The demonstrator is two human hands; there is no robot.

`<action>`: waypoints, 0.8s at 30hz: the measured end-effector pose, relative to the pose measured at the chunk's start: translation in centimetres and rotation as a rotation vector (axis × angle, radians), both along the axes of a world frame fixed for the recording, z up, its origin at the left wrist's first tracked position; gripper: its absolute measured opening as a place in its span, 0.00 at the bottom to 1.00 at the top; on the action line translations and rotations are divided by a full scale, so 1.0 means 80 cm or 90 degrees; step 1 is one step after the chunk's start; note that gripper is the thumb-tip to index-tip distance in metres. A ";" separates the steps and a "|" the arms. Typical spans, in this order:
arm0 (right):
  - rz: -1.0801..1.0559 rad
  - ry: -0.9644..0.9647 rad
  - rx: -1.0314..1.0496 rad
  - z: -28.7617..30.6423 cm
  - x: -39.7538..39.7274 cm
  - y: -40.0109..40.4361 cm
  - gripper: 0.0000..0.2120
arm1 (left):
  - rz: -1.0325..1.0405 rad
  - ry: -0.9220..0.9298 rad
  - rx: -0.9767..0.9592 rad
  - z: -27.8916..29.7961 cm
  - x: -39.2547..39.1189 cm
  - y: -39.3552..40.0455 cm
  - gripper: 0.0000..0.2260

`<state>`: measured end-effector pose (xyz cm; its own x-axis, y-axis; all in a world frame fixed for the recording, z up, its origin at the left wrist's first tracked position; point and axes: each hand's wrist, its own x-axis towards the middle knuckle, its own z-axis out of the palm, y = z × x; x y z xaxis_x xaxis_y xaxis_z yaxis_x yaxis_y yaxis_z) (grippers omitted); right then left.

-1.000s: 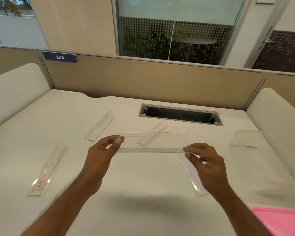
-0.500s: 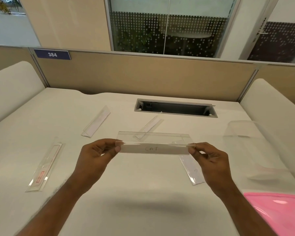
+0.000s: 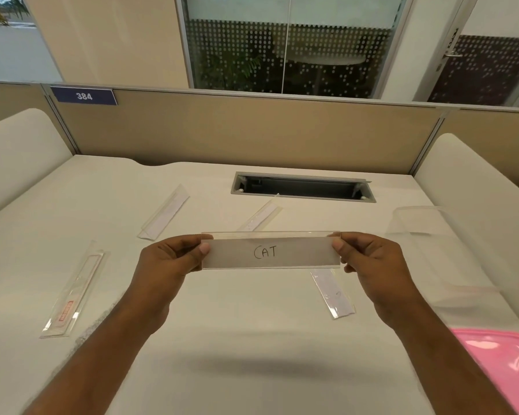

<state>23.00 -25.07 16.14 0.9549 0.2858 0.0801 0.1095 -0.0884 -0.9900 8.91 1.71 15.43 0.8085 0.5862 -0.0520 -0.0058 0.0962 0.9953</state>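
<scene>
above the desk (image 3: 252, 339), both hands pinch the "cat" label holder (image 3: 271, 252).

The one camera rides on my head and looks forward and down over the bench (image 3: 252, 354), near enough that my left hand (image 3: 168, 265) and right hand (image 3: 375, 265), holding the clear label holder (image 3: 297, 253) between them, sit large at the middle of the frame. Its wide angle takes in the bench from left to right, the partition (image 3: 252, 133) along the far side and the glass wall (image 3: 237, 55) beyond.
</scene>
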 end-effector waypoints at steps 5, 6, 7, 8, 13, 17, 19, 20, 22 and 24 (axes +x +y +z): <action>0.010 0.020 -0.018 0.008 0.003 -0.004 0.07 | -0.037 0.012 -0.010 0.007 0.000 0.000 0.06; 0.010 0.021 -0.023 0.010 0.004 -0.005 0.07 | -0.043 0.015 -0.012 0.008 0.000 0.000 0.06; 0.009 0.021 -0.028 0.011 0.004 -0.006 0.07 | -0.047 0.018 -0.015 0.010 0.000 0.000 0.06; 0.007 0.021 -0.031 0.012 0.004 -0.006 0.08 | -0.049 0.020 -0.018 0.011 0.000 0.000 0.06; -0.009 0.026 -0.023 0.016 0.006 -0.009 0.08 | -0.057 0.031 -0.018 0.016 0.002 -0.002 0.07; -0.007 0.025 -0.022 0.017 0.006 -0.012 0.09 | -0.057 0.034 -0.010 0.018 0.006 -0.003 0.07; -0.007 0.026 -0.020 0.016 0.007 -0.015 0.09 | -0.055 0.036 -0.013 0.019 0.008 -0.005 0.07; -0.007 0.026 -0.021 0.015 0.008 -0.017 0.09 | -0.055 0.038 -0.012 0.019 0.009 -0.006 0.07; -0.008 0.028 -0.023 0.016 0.009 -0.019 0.09 | -0.054 0.041 -0.011 0.018 0.012 -0.008 0.07; -0.007 0.028 -0.023 0.016 0.009 -0.021 0.09 | -0.051 0.042 -0.010 0.018 0.014 -0.009 0.07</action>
